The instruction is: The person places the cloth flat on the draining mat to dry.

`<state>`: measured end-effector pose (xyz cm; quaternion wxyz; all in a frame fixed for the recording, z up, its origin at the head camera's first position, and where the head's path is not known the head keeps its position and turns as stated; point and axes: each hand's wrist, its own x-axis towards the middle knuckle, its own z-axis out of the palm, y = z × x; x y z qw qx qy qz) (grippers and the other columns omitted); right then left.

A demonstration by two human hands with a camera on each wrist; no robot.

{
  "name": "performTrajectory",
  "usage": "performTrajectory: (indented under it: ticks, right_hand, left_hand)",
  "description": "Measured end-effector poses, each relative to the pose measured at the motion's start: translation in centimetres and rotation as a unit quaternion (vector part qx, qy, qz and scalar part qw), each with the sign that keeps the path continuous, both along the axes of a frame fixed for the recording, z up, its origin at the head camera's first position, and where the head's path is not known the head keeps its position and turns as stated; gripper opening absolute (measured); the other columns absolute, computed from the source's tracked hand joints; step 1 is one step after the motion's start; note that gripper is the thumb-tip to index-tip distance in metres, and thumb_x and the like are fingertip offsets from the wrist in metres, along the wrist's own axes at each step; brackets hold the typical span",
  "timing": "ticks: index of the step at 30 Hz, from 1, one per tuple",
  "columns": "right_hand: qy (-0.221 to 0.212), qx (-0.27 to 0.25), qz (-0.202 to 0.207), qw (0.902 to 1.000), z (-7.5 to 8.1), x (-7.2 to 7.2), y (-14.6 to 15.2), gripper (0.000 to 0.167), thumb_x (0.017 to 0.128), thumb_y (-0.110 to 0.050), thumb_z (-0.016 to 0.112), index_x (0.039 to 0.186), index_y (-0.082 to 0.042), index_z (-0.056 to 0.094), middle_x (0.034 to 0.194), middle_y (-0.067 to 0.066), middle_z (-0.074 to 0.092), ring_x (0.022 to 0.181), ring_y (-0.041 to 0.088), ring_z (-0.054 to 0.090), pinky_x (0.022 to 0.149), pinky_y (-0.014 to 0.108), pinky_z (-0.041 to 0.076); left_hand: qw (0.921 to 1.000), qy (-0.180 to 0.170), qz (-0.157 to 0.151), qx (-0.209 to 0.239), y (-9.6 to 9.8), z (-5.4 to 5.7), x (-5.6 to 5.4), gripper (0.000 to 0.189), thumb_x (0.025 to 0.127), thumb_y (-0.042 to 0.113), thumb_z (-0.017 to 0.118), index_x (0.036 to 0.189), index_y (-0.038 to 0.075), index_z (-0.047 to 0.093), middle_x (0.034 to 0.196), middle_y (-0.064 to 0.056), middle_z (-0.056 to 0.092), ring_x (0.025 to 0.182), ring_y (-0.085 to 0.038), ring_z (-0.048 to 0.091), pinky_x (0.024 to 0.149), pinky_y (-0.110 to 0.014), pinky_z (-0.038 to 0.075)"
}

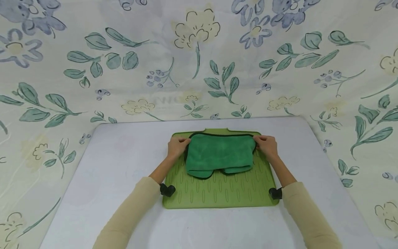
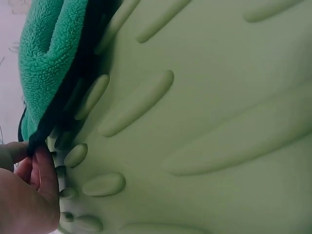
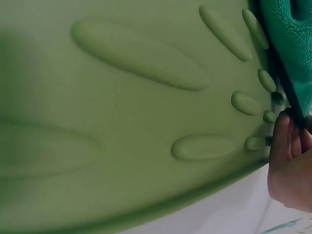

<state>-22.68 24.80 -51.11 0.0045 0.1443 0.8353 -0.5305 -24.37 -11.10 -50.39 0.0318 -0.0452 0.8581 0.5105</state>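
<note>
A green towel point(image 1: 220, 152) with dark edging lies folded over on a light green ridged mat point(image 1: 217, 197). My left hand point(image 1: 178, 146) pinches the towel's far left corner; in the left wrist view the thumb and fingers of that hand point(image 2: 31, 192) close on the dark border of the plush cloth point(image 2: 41, 83). At the far right corner my right hand point(image 1: 266, 144) pinches the same border, and the right wrist view shows its fingertips point(image 3: 282, 129) at the edging. Two rounded flaps of the towel hang out beneath the fold on the near side.
The mat lies on a white table point(image 1: 124, 152), with a raised tab at its far edge. Behind and beside the table hangs a floral-printed cloth point(image 1: 192, 69). A dark wrist camera point(image 1: 168, 190) sits over the mat's left edge, another point(image 1: 275, 193) over its right.
</note>
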Motion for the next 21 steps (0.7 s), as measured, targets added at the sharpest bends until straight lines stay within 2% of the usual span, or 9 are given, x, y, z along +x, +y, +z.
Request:
performTrajectory:
  ticks: [5,10,13,17,21]
  right_hand:
    - [-0.011,-0.001,-0.002,0.9999,0.0,0.4,0.1,0.042,0.101,-0.027,0.062,0.125,0.008,0.066,0.116,0.026,0.066,0.07,0.004,0.062,0.07,0.023,0.054]
    - [-0.02,-0.057,0.006,0.9981,-0.1,1.4,0.3,0.044,0.101,-0.024,0.062,0.126,0.012,0.062,0.095,0.015,0.07,0.068,0.003,0.064,0.069,0.021,0.055]
    - [-0.029,-0.098,0.012,0.9947,-0.1,2.2,0.3,0.045,0.101,-0.022,0.063,0.128,0.013,0.059,0.088,0.006,0.069,0.071,0.003,0.065,0.071,0.022,0.057]
    - [-0.045,-0.129,0.019,0.9905,0.0,3.3,0.3,0.046,0.101,-0.022,0.064,0.13,0.013,0.058,0.085,0.002,0.07,0.074,0.004,0.067,0.074,0.023,0.057]
    - [-0.058,-0.139,0.035,0.9879,0.2,4.4,0.3,0.047,0.1,-0.022,0.064,0.131,0.013,0.057,0.089,0.003,0.072,0.078,0.005,0.069,0.075,0.024,0.057]
  left_hand:
    - [0.9999,-0.006,-0.008,0.008,0.0,-0.1,0.3,0.028,0.098,0.022,0.067,0.11,-0.002,0.075,0.103,-0.018,0.072,0.084,-0.028,0.069,0.071,-0.034,0.055]
    - [0.9994,-0.022,-0.015,0.022,-0.3,0.0,0.9,0.028,0.097,0.02,0.068,0.109,-0.004,0.075,0.097,-0.019,0.072,0.085,-0.029,0.072,0.075,-0.035,0.058]
    - [0.9987,-0.036,-0.023,0.028,-0.5,0.1,1.5,0.029,0.097,0.019,0.068,0.111,-0.006,0.073,0.099,-0.02,0.072,0.088,-0.03,0.072,0.077,-0.036,0.059]
    - [0.9978,-0.05,-0.034,0.027,-0.9,0.5,2.4,0.03,0.097,0.019,0.069,0.112,-0.007,0.073,0.105,-0.021,0.071,0.087,-0.028,0.072,0.076,-0.035,0.059]
    - [0.9971,-0.056,-0.045,0.024,-1.2,0.8,3.2,0.029,0.096,0.019,0.07,0.109,-0.006,0.074,0.1,-0.02,0.072,0.084,-0.026,0.072,0.073,-0.032,0.059]
